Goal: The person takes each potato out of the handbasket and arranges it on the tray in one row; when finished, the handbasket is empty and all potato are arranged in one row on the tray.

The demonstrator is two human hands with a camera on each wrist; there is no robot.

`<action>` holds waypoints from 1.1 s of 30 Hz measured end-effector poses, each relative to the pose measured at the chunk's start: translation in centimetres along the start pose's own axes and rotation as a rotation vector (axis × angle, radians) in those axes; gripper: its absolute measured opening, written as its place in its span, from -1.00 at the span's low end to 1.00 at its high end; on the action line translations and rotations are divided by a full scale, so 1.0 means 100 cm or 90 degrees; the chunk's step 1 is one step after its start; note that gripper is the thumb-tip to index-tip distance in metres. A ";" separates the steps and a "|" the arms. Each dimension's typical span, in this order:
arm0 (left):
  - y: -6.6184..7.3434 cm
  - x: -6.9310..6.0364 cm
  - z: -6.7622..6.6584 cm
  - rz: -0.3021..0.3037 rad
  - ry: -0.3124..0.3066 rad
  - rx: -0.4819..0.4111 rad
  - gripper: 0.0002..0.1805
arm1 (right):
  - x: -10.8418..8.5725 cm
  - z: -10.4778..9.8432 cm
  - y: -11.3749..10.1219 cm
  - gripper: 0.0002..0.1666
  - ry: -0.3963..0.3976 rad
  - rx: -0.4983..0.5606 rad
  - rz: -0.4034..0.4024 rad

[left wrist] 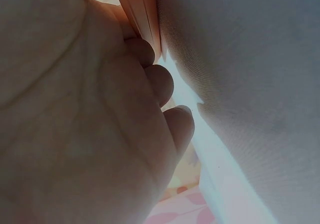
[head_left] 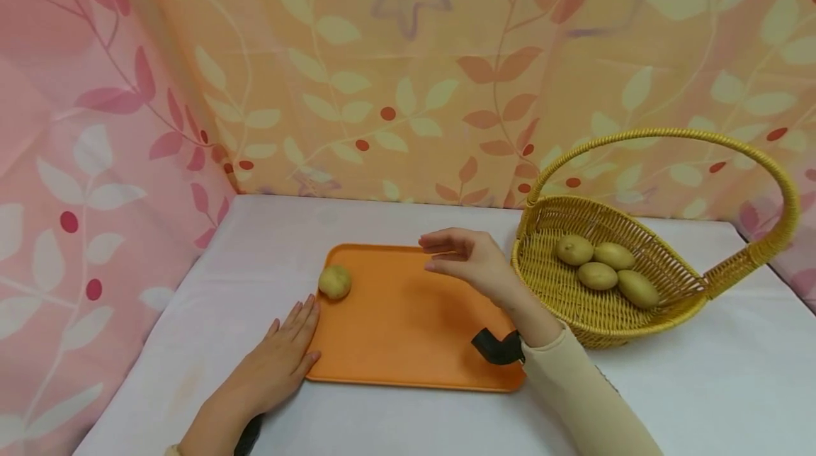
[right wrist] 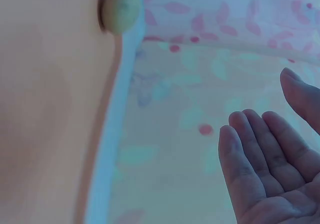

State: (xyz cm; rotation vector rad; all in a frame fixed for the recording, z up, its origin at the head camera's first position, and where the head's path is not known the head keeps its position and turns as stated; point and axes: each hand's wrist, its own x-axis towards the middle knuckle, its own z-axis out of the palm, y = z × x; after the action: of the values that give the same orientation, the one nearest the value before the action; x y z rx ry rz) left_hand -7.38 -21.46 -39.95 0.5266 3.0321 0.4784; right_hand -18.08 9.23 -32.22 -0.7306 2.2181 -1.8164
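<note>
My left hand [head_left: 280,357] rests against the left edge of an orange tray [head_left: 408,328], its fingers fairly straight and touching the rim. In the left wrist view the palm and fingertips [left wrist: 161,84] lie along the tray's side. One potato [head_left: 334,282] sits at the tray's upper left corner, just beyond the left fingertips. My right hand [head_left: 468,261] hovers above the right part of the tray with nothing in it. In the right wrist view its fingers [right wrist: 270,144] are loosely bent, the thumb apart, and the potato [right wrist: 120,10] shows at the tray's far end.
A yellow woven basket [head_left: 548,300] with a tall arched handle [head_left: 663,133] stands right of the tray, close to the right forearm. Several potatoes [head_left: 598,276] lie in it. White cloth [head_left: 255,243] covers the table, and patterned curtains [head_left: 408,88] hang behind and at the left.
</note>
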 end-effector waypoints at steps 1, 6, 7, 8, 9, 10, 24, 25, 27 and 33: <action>0.000 0.000 0.000 0.000 -0.002 -0.001 -0.30 | -0.003 -0.006 -0.003 -0.57 0.005 -0.007 -0.002; 0.000 0.003 0.001 0.002 -0.008 0.005 -0.30 | -0.020 -0.038 -0.012 -0.56 0.033 -0.040 -0.019; 0.000 0.003 0.001 0.003 -0.008 0.006 -0.30 | -0.023 -0.044 -0.013 -0.56 0.038 -0.044 -0.023; 0.001 0.004 0.001 0.003 -0.007 0.006 -0.30 | -0.026 -0.050 -0.013 -0.56 0.045 -0.052 -0.029; 0.001 0.004 0.001 0.005 -0.006 0.006 -0.30 | -0.030 -0.056 -0.013 -0.56 0.050 -0.058 -0.035; 0.000 0.004 0.001 0.006 -0.005 0.006 -0.30 | -0.033 -0.063 -0.014 -0.56 0.056 -0.063 -0.036; -0.003 0.003 -0.001 0.008 0.006 0.017 -0.30 | -0.055 -0.151 -0.017 -0.62 0.067 -0.063 -0.026; -0.003 0.003 -0.001 0.009 0.007 0.015 -0.30 | -0.056 -0.157 -0.014 -0.62 0.057 -0.071 -0.016; -0.004 0.003 0.000 0.010 0.008 0.013 -0.31 | -0.056 -0.168 -0.009 -0.61 0.049 -0.103 0.004; -0.003 0.002 0.002 0.011 0.004 0.009 -0.31 | -0.051 -0.192 0.010 -0.55 0.067 -0.142 0.052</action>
State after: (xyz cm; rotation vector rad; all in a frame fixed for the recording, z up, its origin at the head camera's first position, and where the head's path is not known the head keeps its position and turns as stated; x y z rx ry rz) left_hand -7.68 -21.58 -40.20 0.5528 3.0407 0.4612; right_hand -22.30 28.44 -29.45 -0.5843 2.5079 -1.6215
